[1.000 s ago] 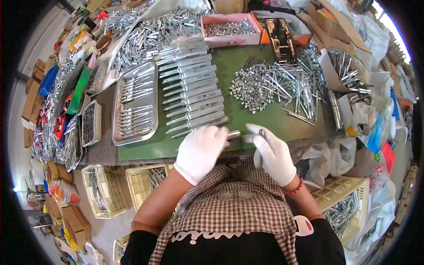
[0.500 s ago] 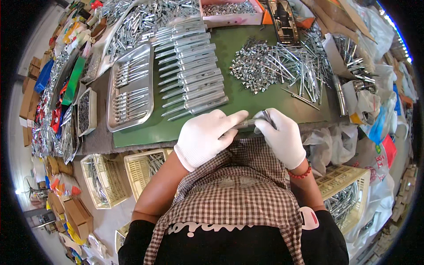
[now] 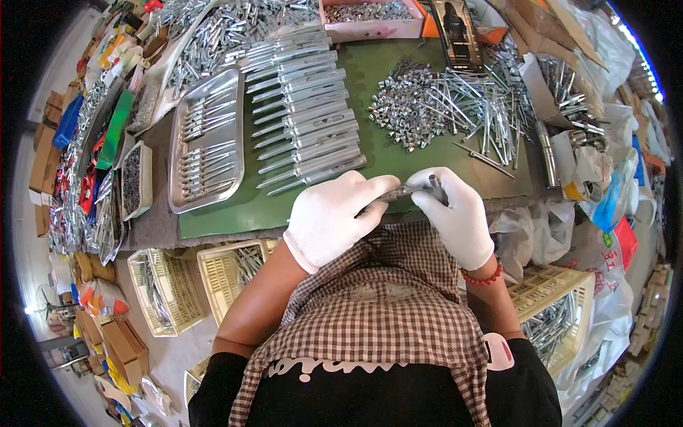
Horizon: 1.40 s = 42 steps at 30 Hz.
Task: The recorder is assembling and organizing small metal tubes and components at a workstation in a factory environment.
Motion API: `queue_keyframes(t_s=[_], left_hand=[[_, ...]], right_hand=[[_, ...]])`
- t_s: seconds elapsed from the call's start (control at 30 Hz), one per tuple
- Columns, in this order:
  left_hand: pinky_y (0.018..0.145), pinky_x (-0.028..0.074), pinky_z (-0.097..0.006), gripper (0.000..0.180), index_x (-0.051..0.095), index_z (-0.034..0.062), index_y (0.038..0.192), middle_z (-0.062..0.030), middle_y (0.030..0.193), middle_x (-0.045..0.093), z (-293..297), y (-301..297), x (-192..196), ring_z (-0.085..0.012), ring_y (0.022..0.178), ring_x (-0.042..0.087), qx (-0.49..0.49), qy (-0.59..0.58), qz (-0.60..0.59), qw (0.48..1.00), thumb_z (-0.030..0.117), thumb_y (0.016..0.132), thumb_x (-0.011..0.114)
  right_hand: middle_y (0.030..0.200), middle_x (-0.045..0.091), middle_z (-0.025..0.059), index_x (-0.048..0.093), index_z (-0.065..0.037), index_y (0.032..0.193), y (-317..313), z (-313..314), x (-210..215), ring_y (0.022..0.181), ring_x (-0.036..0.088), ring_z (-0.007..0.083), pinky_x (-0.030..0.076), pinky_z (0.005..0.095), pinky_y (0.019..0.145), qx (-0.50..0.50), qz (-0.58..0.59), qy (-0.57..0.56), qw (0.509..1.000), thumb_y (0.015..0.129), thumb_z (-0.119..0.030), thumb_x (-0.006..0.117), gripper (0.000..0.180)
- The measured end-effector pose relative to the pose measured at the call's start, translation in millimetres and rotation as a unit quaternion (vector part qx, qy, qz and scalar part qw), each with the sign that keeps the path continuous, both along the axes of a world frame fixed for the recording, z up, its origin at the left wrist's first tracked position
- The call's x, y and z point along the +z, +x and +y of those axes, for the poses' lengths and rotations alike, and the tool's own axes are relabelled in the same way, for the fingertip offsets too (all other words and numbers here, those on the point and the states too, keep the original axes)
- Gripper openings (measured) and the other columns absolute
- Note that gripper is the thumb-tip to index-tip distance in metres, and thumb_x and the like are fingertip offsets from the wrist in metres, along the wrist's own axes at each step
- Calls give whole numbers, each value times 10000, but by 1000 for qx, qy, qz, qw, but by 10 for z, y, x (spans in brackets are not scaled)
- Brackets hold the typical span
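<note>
My left hand (image 3: 338,222) wears a white knit glove and is closed around a slim grey metal tube (image 3: 393,194), its tip pointing right. Part of the tube is hidden in the palm. Opposite it, my gloved right hand (image 3: 457,217) pinches a short dark metal rod (image 3: 435,188) between thumb and fingers, close to the tube's tip. Whether the two parts touch, I cannot tell. Just beyond my left hand lies a stacked column of silvery tubes with pointed rods (image 3: 309,135). Past my right hand are a heap of small metal bushings (image 3: 405,110) and loose long pins (image 3: 491,117).
A steel tray (image 3: 240,153) with rows of small metal parts lies left on the green work surface (image 3: 235,222). A pink-edged box (image 3: 373,30) of small parts stands at the back. Below the bench are cream plastic crates (image 3: 174,324). A thick metal cylinder (image 3: 548,156) lies right.
Both hands have shifted slightly. The tube's end in my left hand has tilted and now shows darker and narrower, while the rod in my right hand stands more upright.
</note>
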<state>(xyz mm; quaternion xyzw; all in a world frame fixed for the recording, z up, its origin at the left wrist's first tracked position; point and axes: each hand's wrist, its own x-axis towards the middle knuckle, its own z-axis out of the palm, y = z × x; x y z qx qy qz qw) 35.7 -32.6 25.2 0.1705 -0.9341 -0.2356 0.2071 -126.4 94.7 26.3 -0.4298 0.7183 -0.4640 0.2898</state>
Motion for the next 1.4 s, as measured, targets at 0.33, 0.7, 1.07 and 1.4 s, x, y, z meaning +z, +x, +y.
queue_keyframes(t_s=[0.33,0.7,1.07,1.4], left_hand=[[510,483,-378,188,641,220,1035,-66,720,533,149,-89,-5,-257,599,601,66,-107,-154,980,197,859,580],[478,473,-388,214,629,227,1071,-74,716,525,131,-87,-8,-271,561,586,73,-93,-154,981,195,869,567],[496,468,-378,220,614,200,1081,-66,728,530,129,-105,-15,-259,578,586,48,-87,-151,984,200,867,564],[488,455,-385,201,612,222,1053,-66,703,514,163,-106,-58,-263,555,568,65,-89,-142,984,185,858,579]], right_hand=[[881,622,76,674,-94,914,-292,-443,22,745,616,225,494,322,659,49,383,-54,921,791,-75,637,131],[885,627,102,619,-75,917,-341,-727,72,764,641,285,518,380,673,193,449,43,871,861,-104,565,83],[857,643,67,682,-114,869,-89,-130,-185,778,632,271,508,374,669,60,342,-51,936,789,-154,690,89],[818,587,49,676,-150,866,-472,-328,-228,722,614,263,488,372,616,-27,421,-37,906,770,-149,664,97]])
